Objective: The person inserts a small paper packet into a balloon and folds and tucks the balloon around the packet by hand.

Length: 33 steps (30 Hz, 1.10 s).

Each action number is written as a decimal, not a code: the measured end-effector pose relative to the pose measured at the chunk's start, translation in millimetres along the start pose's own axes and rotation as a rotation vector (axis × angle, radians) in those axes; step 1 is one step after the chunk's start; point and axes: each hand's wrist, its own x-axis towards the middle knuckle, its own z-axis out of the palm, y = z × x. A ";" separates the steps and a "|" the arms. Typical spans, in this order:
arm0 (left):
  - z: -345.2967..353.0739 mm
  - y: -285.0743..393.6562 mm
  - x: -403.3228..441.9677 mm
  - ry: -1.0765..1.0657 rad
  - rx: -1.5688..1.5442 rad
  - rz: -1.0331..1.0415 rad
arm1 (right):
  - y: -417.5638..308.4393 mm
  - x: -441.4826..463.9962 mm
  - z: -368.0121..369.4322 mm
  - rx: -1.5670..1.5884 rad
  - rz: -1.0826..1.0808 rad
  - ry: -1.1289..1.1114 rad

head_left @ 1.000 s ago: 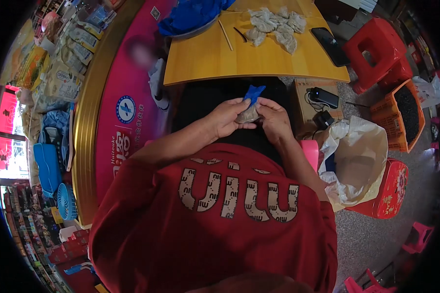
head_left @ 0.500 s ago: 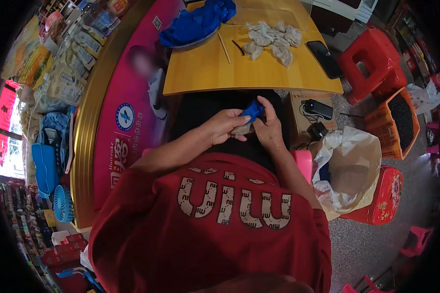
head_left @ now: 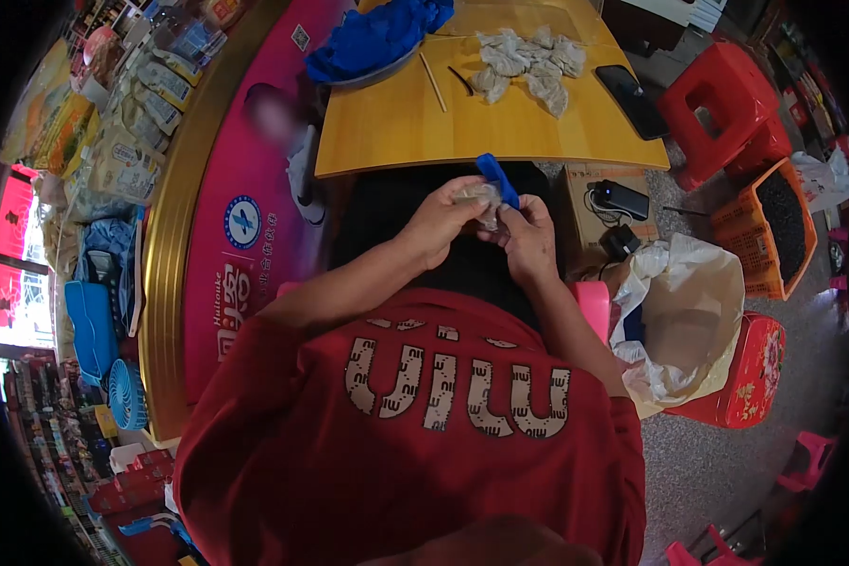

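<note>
My left hand point(head_left: 439, 222) is closed on a crumpled, greyish clear plastic piece point(head_left: 479, 196), pinched between thumb and fingers. Beside it, my right hand point(head_left: 530, 241) has its fingers closed around a strip of thin blue material point(head_left: 497, 179), which sticks up past the fingertips. The plastic and the blue strip touch, and I cannot tell whether they are joined. Both hands are close together over my lap, in front of the table edge. On the yellow table point(head_left: 377, 132), a bowl heaped with similar blue material point(head_left: 377, 42) stands at the left, and several crumpled greyish plastic bundles point(head_left: 528, 61) lie at the centre.
A wooden stick point(head_left: 433, 82), a short black strip point(head_left: 461, 80) and a phone point(head_left: 630, 101) lie on the table. To the right are a cardboard box point(head_left: 590, 212) with a black device point(head_left: 623, 201), a bag-lined bin point(head_left: 693, 311), red stools point(head_left: 722, 104) and an orange crate point(head_left: 750, 241).
Both hands have risen slightly toward the table. The blue material now stands up as a narrow strip at my right hand, and the greyish plastic shows more at my left fingertips.
</note>
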 end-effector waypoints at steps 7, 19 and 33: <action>-10.6 27.4 -7.5 -0.048 0.071 -0.017 | -12.4 -8.5 5.1 -0.257 0.037 -0.065; -11.2 13.9 -3.9 0.089 0.061 0.087 | -14.3 -13.5 12.9 -0.673 -0.423 -0.034; -10.6 5.1 -6.6 0.071 0.270 0.078 | -16.2 -14.2 13.3 -1.206 -0.781 0.073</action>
